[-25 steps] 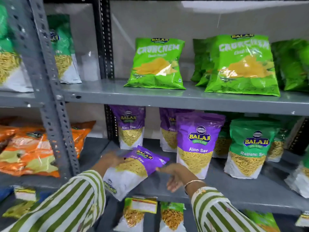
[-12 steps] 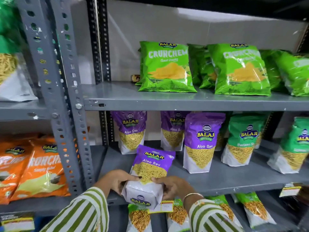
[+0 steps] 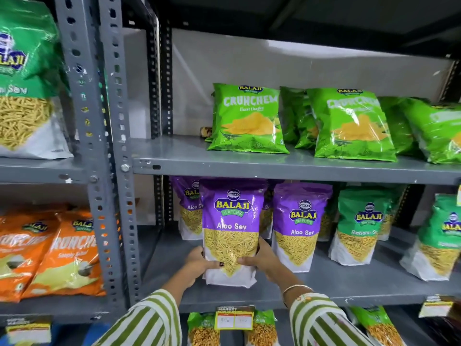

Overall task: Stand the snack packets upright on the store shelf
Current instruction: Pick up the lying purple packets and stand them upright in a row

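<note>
A purple Aloo Sev packet point(image 3: 232, 228) stands upright near the front of the grey middle shelf point(image 3: 324, 290). My left hand point(image 3: 199, 264) grips its lower left side and my right hand point(image 3: 262, 260) grips its lower right side, thumbs across the front. A second purple Aloo Sev packet point(image 3: 300, 223) stands upright just to its right. Behind the held packet, another purple packet point(image 3: 188, 208) stands partly hidden.
Green Ratlami Sev packets point(image 3: 361, 226) stand to the right. Green Crunchem bags point(image 3: 247, 118) lean on the upper shelf point(image 3: 249, 166). Orange bags point(image 3: 64, 255) fill the left bay beyond the perforated steel upright point(image 3: 112, 171). A price tag point(image 3: 234, 318) hangs on the shelf edge.
The purple packet went from lying tilted on the shelf to standing upright. Both hands closed on its lower sides. The camera moved closer and the view shifted upward.
</note>
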{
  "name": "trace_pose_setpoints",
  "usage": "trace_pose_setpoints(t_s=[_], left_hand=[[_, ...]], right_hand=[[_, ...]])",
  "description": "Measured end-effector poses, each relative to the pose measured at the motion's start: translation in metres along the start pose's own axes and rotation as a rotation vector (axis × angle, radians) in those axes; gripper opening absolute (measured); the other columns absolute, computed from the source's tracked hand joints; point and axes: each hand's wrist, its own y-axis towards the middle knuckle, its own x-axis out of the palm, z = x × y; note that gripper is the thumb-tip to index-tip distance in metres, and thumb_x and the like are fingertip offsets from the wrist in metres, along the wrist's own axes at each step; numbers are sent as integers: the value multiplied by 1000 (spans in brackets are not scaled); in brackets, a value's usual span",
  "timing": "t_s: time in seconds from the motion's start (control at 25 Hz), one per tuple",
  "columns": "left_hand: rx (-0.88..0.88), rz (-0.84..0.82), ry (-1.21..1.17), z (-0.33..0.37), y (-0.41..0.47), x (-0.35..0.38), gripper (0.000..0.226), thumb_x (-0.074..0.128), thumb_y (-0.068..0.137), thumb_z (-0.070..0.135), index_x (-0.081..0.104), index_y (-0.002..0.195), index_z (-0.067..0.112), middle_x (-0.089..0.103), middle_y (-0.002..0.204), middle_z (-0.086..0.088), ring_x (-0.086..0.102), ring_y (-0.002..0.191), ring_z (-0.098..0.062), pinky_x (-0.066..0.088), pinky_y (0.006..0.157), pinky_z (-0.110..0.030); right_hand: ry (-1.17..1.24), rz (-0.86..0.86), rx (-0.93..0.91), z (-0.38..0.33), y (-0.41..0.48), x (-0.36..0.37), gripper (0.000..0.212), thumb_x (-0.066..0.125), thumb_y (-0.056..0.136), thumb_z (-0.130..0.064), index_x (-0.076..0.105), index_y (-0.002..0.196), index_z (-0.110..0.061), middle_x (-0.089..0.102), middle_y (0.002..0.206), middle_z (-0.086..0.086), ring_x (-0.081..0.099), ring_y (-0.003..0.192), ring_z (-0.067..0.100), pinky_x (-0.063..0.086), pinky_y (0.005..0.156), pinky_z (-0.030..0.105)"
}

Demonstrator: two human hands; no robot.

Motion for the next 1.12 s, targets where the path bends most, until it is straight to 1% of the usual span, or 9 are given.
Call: trace_pose_setpoints(t_s=[0.08,0.24,0.36,0.44,0.6,0.76,0.88,0.96,1.12], left_hand=[[14,24,-4,1,2,3,44,78,65,0,57,103,4,65,108,-15,58,94,-21,46,79,-30],[60,125,4,2,24,10,48,80,61,0,53,98,11,65,116,-16,61,100,-25,49,85,-34],[104,205,35,4,46,18,54,79,60,-4,54,108,4,64,117,-19,60,106,-28,41,79,-27],[114,253,34,-2,63,24,60,79,59,-6,54,113,-1,65,114,-21,61,103,-29,39,76,-26],[132,298,87,-22,78,33,43,77,60,-4,54,93,10,68,94,-17,59,84,-19,39,70,-23],[99,226,43,-35,80,33,58,82,51,8,43,89,24,57,93,-3,53,88,-14,39,74,-25],[48,143,56,-44,90,30,72,84,40,17,41,96,25,58,105,-4,56,99,-20,41,79,-27],[28,163,79,-51,95,29,63,84,51,4,44,97,19,59,104,-6,59,104,-27,42,78,-27],[-8,192,146,-60,88,11,55,84,54,8,50,96,16,62,103,-5,60,104,-28,50,86,-36]], right_hand=[[-17,7,-30,-2,4,-3,71,82,56,8,47,115,-11,61,120,20,55,118,34,44,103,46],[-82,73,-115,1,27,-4,105,88,35,-15,43,129,-3,62,119,16,56,117,30,45,102,45],[-135,101,-132,4,50,-4,93,85,49,7,41,130,-5,61,113,9,56,113,26,45,100,39],[-169,120,-134,16,68,-3,93,83,51,11,39,131,-5,62,111,7,55,106,17,46,96,34],[-236,152,-91,44,85,4,84,82,53,9,42,127,-2,61,104,4,52,96,12,40,73,19],[-157,107,-43,60,84,2,88,83,57,4,36,131,-6,56,112,1,50,107,14,39,83,20],[-190,48,0,71,85,-1,97,89,47,-17,40,131,-8,58,124,4,52,119,21,44,98,33],[-232,32,42,74,85,3,88,88,47,-20,48,125,-8,61,119,4,55,117,23,45,93,32],[-240,53,64,73,77,23,70,83,60,-6,52,122,-6,59,110,-1,54,106,15,37,83,21]])
